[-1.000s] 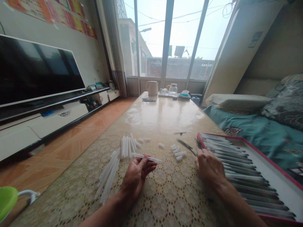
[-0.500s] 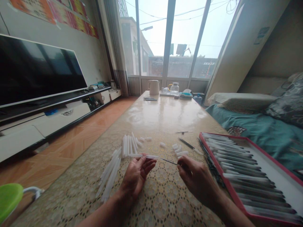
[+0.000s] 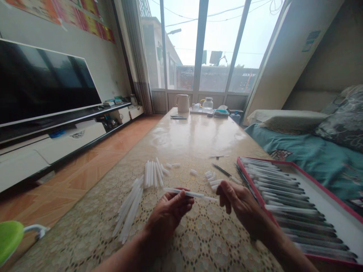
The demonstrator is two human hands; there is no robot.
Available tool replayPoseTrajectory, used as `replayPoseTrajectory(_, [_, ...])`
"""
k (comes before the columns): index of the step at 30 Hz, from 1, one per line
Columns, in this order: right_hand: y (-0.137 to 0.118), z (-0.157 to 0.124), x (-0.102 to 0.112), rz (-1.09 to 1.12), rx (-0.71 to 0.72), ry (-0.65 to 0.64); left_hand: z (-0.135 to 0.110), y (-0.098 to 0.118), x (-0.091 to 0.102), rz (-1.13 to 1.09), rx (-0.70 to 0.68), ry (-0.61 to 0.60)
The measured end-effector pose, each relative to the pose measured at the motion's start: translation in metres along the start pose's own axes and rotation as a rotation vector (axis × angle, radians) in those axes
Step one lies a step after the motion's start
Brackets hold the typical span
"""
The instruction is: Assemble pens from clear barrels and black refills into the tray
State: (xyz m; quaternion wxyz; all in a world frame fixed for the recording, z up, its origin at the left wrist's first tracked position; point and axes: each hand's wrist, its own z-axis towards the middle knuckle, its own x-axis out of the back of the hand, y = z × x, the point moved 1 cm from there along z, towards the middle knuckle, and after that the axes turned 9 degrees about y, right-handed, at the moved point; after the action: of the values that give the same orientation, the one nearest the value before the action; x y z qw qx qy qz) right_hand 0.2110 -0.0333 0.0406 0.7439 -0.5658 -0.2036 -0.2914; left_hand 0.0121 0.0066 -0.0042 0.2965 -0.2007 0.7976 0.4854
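Observation:
My left hand (image 3: pixel 172 209) is closed around a white translucent pen barrel (image 3: pixel 194 194), held sideways above the table. A thin pale length of pen refill (image 3: pixel 211 198) sticks out of the barrel's right end. At the refill's outer end are the bent, pinched fingers of my right hand (image 3: pixel 234 196); the fingertips are partly hidden. To the left lie a row of white barrels (image 3: pixel 153 173) and a looser fan of clear tubes (image 3: pixel 129 211). Short white pieces (image 3: pixel 210 177) are grouped behind my right hand, with dark thin refills (image 3: pixel 221 170) beyond them.
On the right, a red-rimmed box (image 3: pixel 309 177) holds many assembled pens. A beige jug (image 3: pixel 182 103) and a glass teapot (image 3: pixel 208 104) stand at the table's far end. A green stool (image 3: pixel 10 241) is at lower left, a sofa (image 3: pixel 292 143) at right.
The refill, whose dark tip was outside the barrel before, is now mostly inside it. Both hands have shifted slightly right, and the barrel tilts down to the right. The view has moved slightly.

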Motion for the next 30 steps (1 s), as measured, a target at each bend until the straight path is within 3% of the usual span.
replayPoseTrajectory(4, [0.029, -0.007, 0.030, -0.389, -0.005, -0.180, 0.006, 0.007, 0.006, -0.130, -0.063, 0.189])
replayPoseTrajectory(8, [0.042, -0.026, 0.037, -0.552, 0.011, -0.319, 0.007, 0.009, 0.007, -0.129, -0.087, 0.175])
replayPoseTrajectory(12, [0.040, -0.028, 0.033, -0.583, 0.013, -0.354, 0.009, 0.007, 0.008, -0.090, -0.101, 0.178])
replayPoseTrajectory(16, [0.035, -0.014, 0.028, -0.392, 0.022, -0.282, 0.009, 0.005, 0.008, -0.041, -0.115, 0.172])
replayPoseTrajectory(23, [0.005, 0.005, -0.010, 0.416, -0.093, -0.033, 0.005, 0.005, 0.002, 0.050, -0.099, 0.104])
replayPoseTrajectory(26, [0.000, 0.002, -0.028, 0.567, -0.127, 0.034, 0.004, 0.004, 0.002, 0.071, -0.093, 0.097])
replayPoseTrajectory(30, [0.003, -0.002, -0.041, 0.581, -0.146, 0.085, 0.005, 0.003, 0.003, 0.074, -0.093, 0.097])
